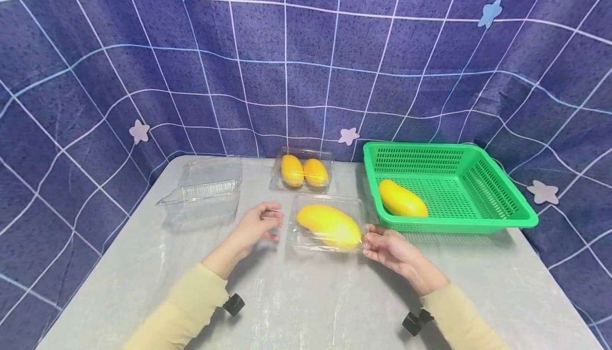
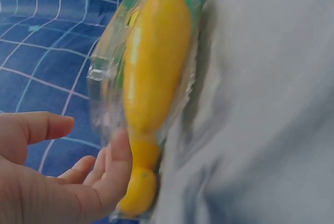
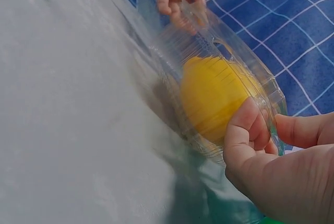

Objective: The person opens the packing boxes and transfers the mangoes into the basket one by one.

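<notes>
From my end, reading from the left, a clear open box sits on the worktop, its lid up and no fruit that I can see inside. Right of it is the left grip, thumb and fingers apart and loosely bent, holding nothing; in the head view the fingertips stop just beside the near box.

That near box is in the middle, with one long fruit under its clear lid. Directly beyond it, against the cloth, stands the far box, holding two small fruits side by side. I cannot tell whether the near box's base rests on the worktop or is lifted a little.

The right grip is clamped on the right edge of the near box, thumb on one side of the plastic and fingers on the other. Further right is the green basket, one loose fruit lying in its left part.

I judge the step in hand to be closing or shifting the filled box; whether the lid has snapped home I cannot see. As I read it, the next move calls for the left grip to take the left edge, so both sides share the load and the thin plastic stays level, then a light press along the seam.
</notes>
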### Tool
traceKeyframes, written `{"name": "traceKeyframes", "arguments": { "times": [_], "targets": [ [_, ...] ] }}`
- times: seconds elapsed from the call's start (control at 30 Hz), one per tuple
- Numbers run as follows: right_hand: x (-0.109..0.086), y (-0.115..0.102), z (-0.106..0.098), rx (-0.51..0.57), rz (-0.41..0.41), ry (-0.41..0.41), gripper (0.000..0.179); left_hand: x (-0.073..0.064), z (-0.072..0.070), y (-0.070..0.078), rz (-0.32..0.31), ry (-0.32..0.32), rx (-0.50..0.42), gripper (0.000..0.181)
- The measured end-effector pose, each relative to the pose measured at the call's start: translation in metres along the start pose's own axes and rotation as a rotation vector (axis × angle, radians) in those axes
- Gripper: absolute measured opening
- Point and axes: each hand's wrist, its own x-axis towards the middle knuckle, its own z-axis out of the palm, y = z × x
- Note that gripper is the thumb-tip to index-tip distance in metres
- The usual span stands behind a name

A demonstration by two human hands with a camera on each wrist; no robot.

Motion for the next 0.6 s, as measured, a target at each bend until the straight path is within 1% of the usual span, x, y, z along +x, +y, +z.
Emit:
{"name": "traceKeyframes", "arguments": {
  "times": [0.1, 0.23, 0.43, 0.6],
  "targets": [
    [-0.004, 0.0, -0.001, 0.001, 0.003, -0.012, 0.022, 0.001, 0.007, -0.006, -0.049, -0.037, -0.066, 0.048],
    [-0.009, 0.003, -0.002, 0.0, 0.011, -0.026, 0.026, 0.0, 0.013, -0.012, -0.081, -0.075, -0.103, 0.047],
    [-0.011, 0.011, -0.002, -0.001, 0.019, -0.036, 0.027, -0.001, 0.014, -0.018, -0.089, -0.088, -0.102, 0.044],
    [-0.012, 0.017, 0.001, -0.023, 0.019, -0.036, 0.034, -0.006, 0.011, -0.022, -0.101, -0.099, -0.095, 0.045]
  ]
}}
